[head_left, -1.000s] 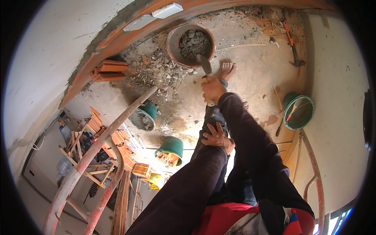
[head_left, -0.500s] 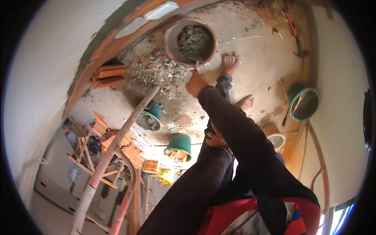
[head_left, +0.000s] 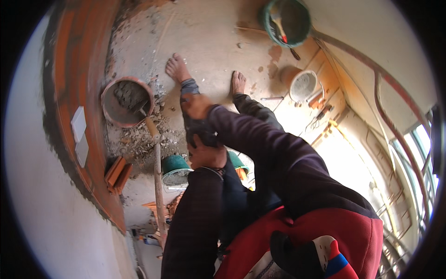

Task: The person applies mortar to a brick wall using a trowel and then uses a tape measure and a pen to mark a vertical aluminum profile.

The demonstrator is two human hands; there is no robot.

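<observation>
A round reddish bucket (head_left: 106,106) at the left holds grey mortar (head_left: 127,95). A trowel (head_left: 151,126) leans in it, its blade in the mortar and its wooden handle over the rim; neither hand touches it. My left hand (head_left: 207,153) lies on my dark trouser leg around the knee, thumb and fingers apart. Farther down the same leg, my right hand (head_left: 197,106) is against the trouser cloth (head_left: 190,86) above the bare foot. Motion blurs its fingers, so whether they grip the cloth is unclear.
Rubble (head_left: 134,139) lies around the mortar bucket. A metal pole (head_left: 159,186) rises near it. A green bucket (head_left: 175,168) stands beside my legs; another, holding a brush, is the far green bucket (head_left: 267,23). A pale-rimmed bucket (head_left: 297,88) and red tiles (head_left: 118,174) are on the floor.
My right hand has let go of the trowel at the mortar bucket and drawn back to my trouser leg. The view has turned right, so the bucket now appears farther left.
</observation>
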